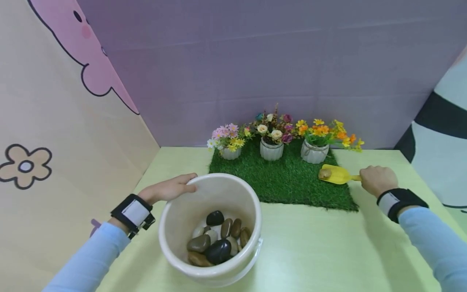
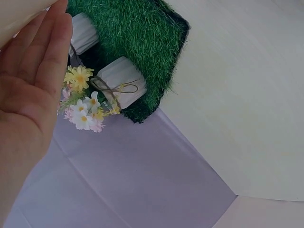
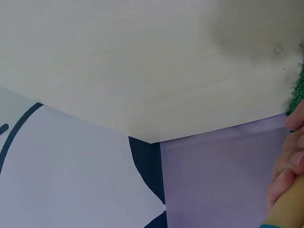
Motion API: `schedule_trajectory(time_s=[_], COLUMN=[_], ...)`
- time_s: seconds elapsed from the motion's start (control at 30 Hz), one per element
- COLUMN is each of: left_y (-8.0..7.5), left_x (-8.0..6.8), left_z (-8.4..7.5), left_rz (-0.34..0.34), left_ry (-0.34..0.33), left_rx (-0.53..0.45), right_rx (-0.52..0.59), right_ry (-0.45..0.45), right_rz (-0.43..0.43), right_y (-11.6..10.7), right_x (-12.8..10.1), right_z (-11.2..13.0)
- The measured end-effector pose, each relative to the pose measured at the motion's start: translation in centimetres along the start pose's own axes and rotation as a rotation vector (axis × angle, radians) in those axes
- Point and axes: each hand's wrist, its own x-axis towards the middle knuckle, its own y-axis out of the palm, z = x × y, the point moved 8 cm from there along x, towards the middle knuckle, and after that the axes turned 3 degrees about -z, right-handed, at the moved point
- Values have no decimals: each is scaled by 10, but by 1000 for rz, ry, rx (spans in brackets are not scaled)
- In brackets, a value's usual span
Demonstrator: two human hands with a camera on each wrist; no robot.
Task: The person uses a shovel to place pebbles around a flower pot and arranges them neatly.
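A white bucket with several smooth stones in its bottom leans with its mouth toward me. At its left side, my left hand holds the rim, thumb over the edge and fingers along the outer wall. That hand shows its palm and extended fingers in the left wrist view. Over the right part of the grass mat, my right hand grips the handle of a yellow toy shovel. A brownish stone lies in the scoop. In the right wrist view, only curled fingers show at the right edge.
Three white flowerpots, a left one, a middle one and a right one, stand along the back of the green grass mat. The pale table meets a purple backdrop behind them.
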Motion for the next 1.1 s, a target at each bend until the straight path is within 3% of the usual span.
schedule_trajectory(time_s=[0.17, 0.5, 0.83, 1.1], left_y=[0, -1, 0, 0], left_x=[-1, 0, 0, 1], left_z=[-1, 1, 2, 2], left_rz=[-1, -6, 3, -1], left_ry=[-10, -20, -14, -24], left_rx=[-3, -11, -24, -25], right_rx=[-9, -37, -39, 7], right_ry=[-5, 9, 3, 32], right_rz=[-28, 27, 8, -6], right_y=[-7, -9, -15, -43], right_x=[3, 0, -9, -19], right_z=[-1, -4, -11, -10])
